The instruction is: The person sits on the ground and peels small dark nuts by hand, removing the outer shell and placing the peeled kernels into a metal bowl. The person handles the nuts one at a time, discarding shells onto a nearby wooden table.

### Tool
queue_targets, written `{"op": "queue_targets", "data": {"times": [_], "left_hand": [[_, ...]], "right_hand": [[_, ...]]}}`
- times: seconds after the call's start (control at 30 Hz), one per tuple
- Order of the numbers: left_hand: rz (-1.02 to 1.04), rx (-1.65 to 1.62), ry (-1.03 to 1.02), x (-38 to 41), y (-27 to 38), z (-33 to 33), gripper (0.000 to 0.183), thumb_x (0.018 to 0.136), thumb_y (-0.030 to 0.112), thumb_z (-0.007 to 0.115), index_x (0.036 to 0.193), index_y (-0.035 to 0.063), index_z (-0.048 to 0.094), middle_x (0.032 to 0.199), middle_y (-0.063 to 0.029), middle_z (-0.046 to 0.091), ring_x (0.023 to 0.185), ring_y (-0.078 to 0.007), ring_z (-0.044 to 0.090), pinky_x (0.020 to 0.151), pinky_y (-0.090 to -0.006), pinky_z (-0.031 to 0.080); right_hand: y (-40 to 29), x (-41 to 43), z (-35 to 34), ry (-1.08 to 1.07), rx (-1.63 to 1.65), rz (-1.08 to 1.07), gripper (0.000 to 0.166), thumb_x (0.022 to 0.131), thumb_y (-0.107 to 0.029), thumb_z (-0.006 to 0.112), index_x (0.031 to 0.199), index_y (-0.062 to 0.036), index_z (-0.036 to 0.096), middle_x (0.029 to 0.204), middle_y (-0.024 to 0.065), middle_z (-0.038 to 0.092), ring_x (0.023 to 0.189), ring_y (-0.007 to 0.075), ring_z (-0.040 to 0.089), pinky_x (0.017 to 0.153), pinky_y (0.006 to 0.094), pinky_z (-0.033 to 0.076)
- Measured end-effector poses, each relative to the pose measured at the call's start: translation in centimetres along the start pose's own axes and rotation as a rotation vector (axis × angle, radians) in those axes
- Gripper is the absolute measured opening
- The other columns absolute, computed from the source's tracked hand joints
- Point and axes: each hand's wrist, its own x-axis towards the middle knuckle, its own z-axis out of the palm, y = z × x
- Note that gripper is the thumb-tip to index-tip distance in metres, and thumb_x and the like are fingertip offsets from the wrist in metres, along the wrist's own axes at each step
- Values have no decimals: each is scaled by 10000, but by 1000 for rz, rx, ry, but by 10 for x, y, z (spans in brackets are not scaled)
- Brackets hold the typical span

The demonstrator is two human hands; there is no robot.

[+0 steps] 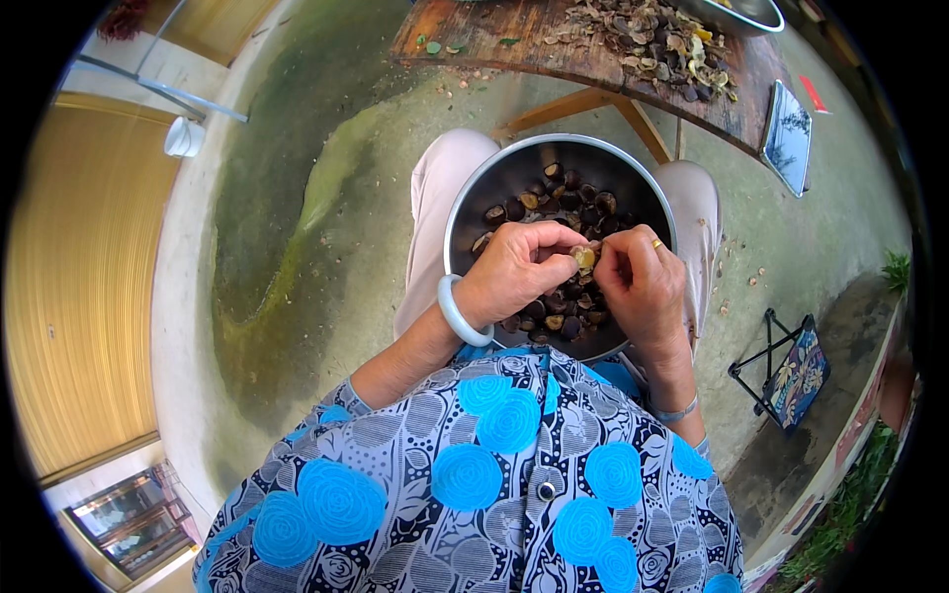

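Observation:
A partly peeled chestnut (584, 257), its yellow kernel showing, sits above the bowl between my two hands. My left hand (511, 267) pinches it from the left between thumb and fingers; a pale bangle circles that wrist. From the right, the thumb and fingertips of my right hand (641, 278) grip its edge, where the shell or skin is too small to make out. Under both hands a wide metal bowl (465, 194) rests between my knees. Dark brown chestnuts (571, 326) lie inside, several with cut tops; my hands hide some of them.
Ahead stands a wooden table (489, 33) with a heap of shells (671, 48) and a metal basin (749, 18). A tablet-like device (787, 137) lies at its right corner. A folding stool (797, 374) is on the floor to the right; a white bucket (184, 138) is far left.

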Motion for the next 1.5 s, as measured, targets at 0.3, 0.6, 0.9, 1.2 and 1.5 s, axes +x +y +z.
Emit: {"op": "queue_targets", "data": {"times": [0.3, 0.6, 0.9, 1.2, 1.5], "left_hand": [[-51, -194, -83, -5, 10, -4, 260, 892, 70, 551, 1132, 11, 631, 714, 13, 563, 579, -29, 451, 528, -164, 349], [-64, -309, -63, 3, -9, -12, 283, 927, 122, 582, 1178, -6, 612, 834, -19, 622, 629, -34, 534, 515, -156, 382], [-17, -508, -110, 12, 11, -9, 286, 942, 77, 541, 1215, -5, 569, 922, -46, 627, 708, -75, 570, 550, -168, 421], [-20, -740, -148, 18, 26, 1, 286, 952, 90, 540, 1215, -22, 548, 981, -67, 622, 806, -98, 572, 611, -202, 416], [-21, -675, -143, 14, 11, 7, 281, 935, 93, 573, 1190, -26, 563, 1008, -61, 620, 840, -114, 584, 747, -230, 483]], "right_hand": [[6, -2, -40, 134, -31, 252, 92, 779, 47, 634, 820, -21, 587, 680, 88, 537, 561, 195, 543, 526, 296, 439], [138, -89, -118, 384, -507, 239, 47, 840, 14, 549, 809, 14, 583, 770, 148, 624, 661, 263, 605, 631, 342, 478], [99, -73, -119, 359, -65, 675, 144, 894, -94, 547, 919, 16, 636, 785, 95, 658, 633, 143, 613, 526, 293, 444], [-10, -1, -68, 112, 634, 588, 80, 885, -22, 619, 952, 4, 655, 778, 34, 656, 626, 62, 593, 499, 182, 415], [-27, 11, -31, 41, 349, 294, 104, 835, 25, 662, 937, 8, 647, 792, 77, 624, 655, 147, 629, 561, 242, 479]]}}
